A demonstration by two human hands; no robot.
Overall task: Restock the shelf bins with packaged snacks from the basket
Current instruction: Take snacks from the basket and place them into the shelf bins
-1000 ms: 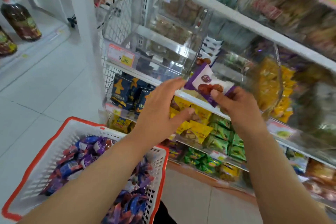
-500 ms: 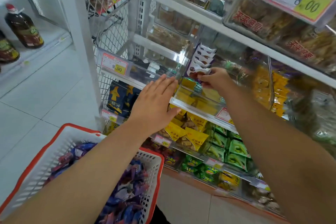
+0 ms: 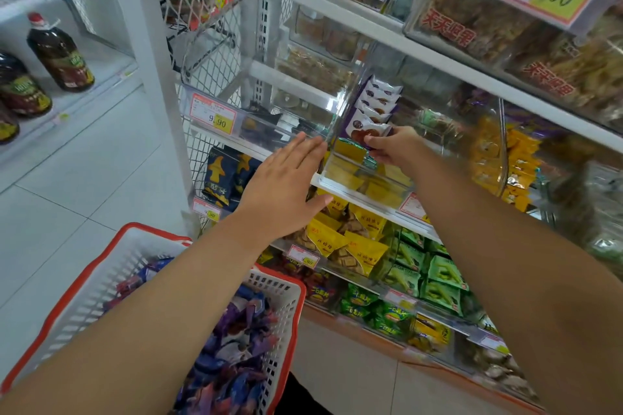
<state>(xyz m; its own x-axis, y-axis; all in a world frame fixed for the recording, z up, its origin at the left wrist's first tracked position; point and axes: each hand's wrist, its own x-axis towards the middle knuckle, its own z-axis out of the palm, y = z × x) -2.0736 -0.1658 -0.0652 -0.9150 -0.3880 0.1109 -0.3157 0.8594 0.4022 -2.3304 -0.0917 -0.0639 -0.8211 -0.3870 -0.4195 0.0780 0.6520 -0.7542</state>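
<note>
Standing on the white shelf (image 3: pixel 350 194), the clear hard-plastic bin (image 3: pixel 340 131) holds a slanted stack of glossy purple-and-white packets. Below it, the red-rimmed lattice basket (image 3: pixel 101 266) carries more crinkly wrappers. Flat-fingered, the left hand (image 3: pixel 286 189) rests at the bin's near corner; the right hand (image 3: pixel 396 148) pinches the front snack packet (image 3: pixel 365 130) inside the bin's open mouth.

Left hand (image 3: pixel 283 189) flat; right hand (image 3: pixel 396 146) pinching.
</note>
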